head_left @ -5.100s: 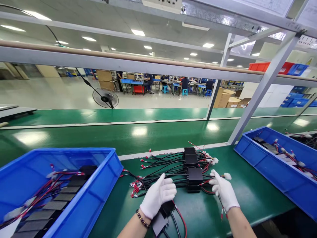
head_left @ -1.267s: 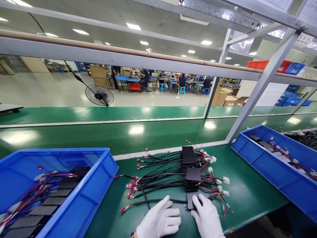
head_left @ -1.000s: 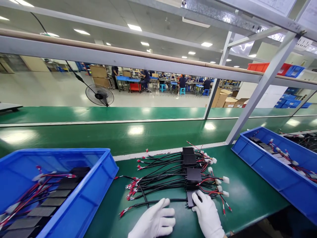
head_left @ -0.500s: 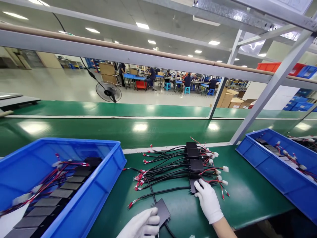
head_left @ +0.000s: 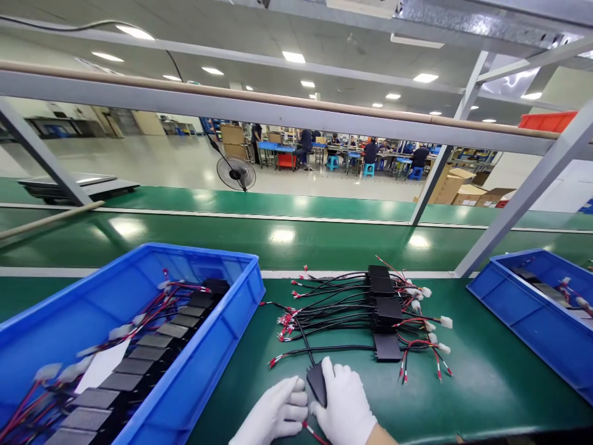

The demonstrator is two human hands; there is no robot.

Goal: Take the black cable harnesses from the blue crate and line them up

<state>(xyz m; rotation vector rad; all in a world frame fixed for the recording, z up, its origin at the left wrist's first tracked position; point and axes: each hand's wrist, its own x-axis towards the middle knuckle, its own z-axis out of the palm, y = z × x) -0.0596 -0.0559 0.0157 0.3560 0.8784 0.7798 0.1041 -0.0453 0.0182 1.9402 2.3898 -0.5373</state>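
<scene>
Green bench [head_left: 491, 383] | right hand [head_left: 346, 405] part-hides black module [head_left: 316, 381] | bins [head_left: 210, 352] cropped

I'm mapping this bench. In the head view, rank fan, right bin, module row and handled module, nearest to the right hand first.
1. Handled module: touching the right hand.
2. Module row: ahead, slightly right.
3. Right bin: far right.
4. Fan: left, farthest back.

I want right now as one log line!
right hand: gripping a black box; left hand: just beside it, fingers curled; green bench: row of wired boxes; left blue bin: more boxes
</scene>
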